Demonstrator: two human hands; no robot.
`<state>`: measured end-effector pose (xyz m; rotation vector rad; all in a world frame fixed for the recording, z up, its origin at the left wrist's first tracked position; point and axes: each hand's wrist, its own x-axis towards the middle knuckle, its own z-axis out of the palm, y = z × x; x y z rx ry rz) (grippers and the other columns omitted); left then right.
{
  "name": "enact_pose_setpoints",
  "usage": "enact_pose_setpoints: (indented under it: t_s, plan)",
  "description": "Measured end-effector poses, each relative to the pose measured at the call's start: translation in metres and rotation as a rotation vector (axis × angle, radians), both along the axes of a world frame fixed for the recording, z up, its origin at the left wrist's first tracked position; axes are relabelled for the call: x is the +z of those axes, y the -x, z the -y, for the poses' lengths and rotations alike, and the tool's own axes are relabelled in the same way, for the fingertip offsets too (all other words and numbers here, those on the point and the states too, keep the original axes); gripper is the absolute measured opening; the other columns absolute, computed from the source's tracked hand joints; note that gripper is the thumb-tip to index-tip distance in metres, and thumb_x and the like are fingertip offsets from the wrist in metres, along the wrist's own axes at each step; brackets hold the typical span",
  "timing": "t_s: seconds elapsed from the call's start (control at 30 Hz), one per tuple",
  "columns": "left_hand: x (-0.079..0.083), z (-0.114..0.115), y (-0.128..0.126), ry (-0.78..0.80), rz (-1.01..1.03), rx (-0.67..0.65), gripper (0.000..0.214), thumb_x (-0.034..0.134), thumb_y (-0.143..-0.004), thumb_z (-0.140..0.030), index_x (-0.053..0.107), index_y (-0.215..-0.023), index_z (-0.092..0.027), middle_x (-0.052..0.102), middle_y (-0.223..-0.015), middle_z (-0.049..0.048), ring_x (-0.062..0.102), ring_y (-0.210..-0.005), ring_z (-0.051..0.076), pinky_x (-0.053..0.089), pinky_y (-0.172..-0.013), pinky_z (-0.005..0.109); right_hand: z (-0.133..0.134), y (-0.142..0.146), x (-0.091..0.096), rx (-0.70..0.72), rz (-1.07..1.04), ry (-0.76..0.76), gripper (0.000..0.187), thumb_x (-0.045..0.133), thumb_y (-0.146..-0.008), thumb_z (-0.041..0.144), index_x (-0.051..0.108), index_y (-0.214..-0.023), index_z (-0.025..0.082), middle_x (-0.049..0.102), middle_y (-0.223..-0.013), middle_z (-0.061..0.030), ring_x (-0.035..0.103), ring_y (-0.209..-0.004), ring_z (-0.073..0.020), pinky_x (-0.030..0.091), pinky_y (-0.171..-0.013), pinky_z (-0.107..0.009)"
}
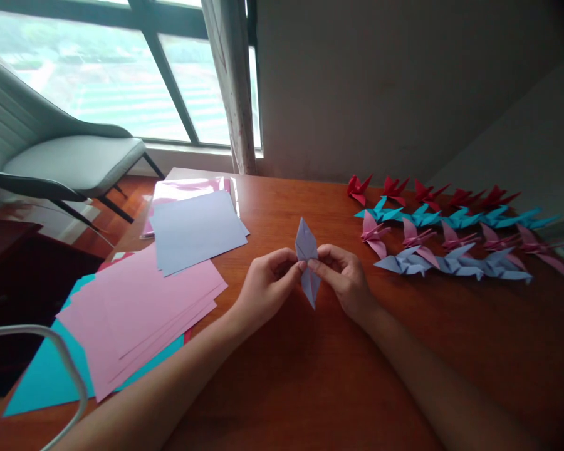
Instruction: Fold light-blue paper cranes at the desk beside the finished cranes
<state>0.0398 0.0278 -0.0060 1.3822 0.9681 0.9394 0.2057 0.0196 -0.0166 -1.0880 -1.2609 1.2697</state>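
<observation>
A pale lavender piece of folded origami paper, a long narrow diamond, stands upright between my two hands over the middle of the table. My left hand pinches its left edge at the waist, thumb in front. On the opposite edge, my right hand pinches it the same way, and the two thumb tips nearly meet. One point of the diamond sticks up above the fingers and the other hangs below them. A crease line runs along the lower half.
Rows of folded paper cranes stand at the right: red, turquoise, pink and lavender. Leftward lie lavender sheets, pink sheets, turquoise sheets and a plastic-wrapped pack. A chair stands by the window.
</observation>
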Motion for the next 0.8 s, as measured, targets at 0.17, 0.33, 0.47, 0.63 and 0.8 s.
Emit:
enact_pose_setpoints:
  t_s: [0.17, 0.33, 0.47, 0.63, 0.8]
  plan:
    - [0.005, 0.0, 0.002, 0.042, -0.003, 0.029, 0.025, 0.064, -0.086, -0.037, 0.062, -0.073, -0.015, 0.062, -0.067, 0.0017, 0.056, -0.062, 0.014, 0.044, -0.057, 0.024, 0.001, 0.002, -0.001, -0.016, 0.091, -0.065, 0.021, 0.07, -0.085, 0.042, 0.071, -0.087, 0.021, 0.07, -0.079, -0.0017, 0.063, -0.071, -0.017, 0.052, -0.063, -0.028]
    - [0.005, 0.0, 0.001, -0.021, -0.056, 0.018, 0.021, 0.063, -0.084, -0.031, 0.062, -0.07, -0.015, 0.057, -0.063, -0.0014, 0.05, -0.058, 0.011, 0.039, -0.054, 0.022, 0.001, 0.004, -0.006, -0.039, 0.174, -0.078, 0.018, 0.07, -0.084, 0.037, 0.068, -0.079, 0.02, 0.066, -0.071, -0.001, 0.062, -0.065, -0.0157, 0.052, -0.06, -0.028]
    - [0.0, -0.002, 0.0, -0.08, -0.088, 0.054, 0.022, 0.061, -0.087, -0.033, 0.062, -0.074, -0.015, 0.056, -0.064, -0.0012, 0.049, -0.059, 0.011, 0.039, -0.055, 0.023, 0.0, 0.004, -0.008, -0.099, 0.207, -0.125, 0.017, 0.068, -0.086, 0.037, 0.069, -0.087, 0.02, 0.069, -0.079, -0.0024, 0.064, -0.069, -0.0161, 0.052, -0.06, -0.027]
    - [0.001, 0.0, 0.001, -0.176, -0.18, 0.121, 0.022, 0.059, -0.09, -0.033, 0.062, -0.076, -0.016, 0.055, -0.064, -0.0014, 0.047, -0.059, 0.011, 0.038, -0.055, 0.022, 0.003, 0.004, -0.003, -0.242, 0.4, -0.368, 0.013, 0.066, -0.089, 0.03, 0.066, -0.1, 0.023, 0.067, -0.089, -0.0032, 0.063, -0.077, -0.0165, 0.053, -0.066, -0.029]
    - [0.007, 0.005, 0.0, -0.317, -0.297, 0.159, 0.019, 0.057, -0.089, -0.025, 0.06, -0.072, -0.017, 0.054, -0.061, -0.0029, 0.045, -0.055, 0.009, 0.036, -0.055, 0.022, 0.008, 0.005, 0.002, -0.279, 0.476, -0.49, 0.003, 0.064, -0.089, 0.023, 0.064, -0.093, 0.023, 0.065, -0.089, -0.0032, 0.06, -0.075, -0.0164, 0.051, -0.065, -0.03]
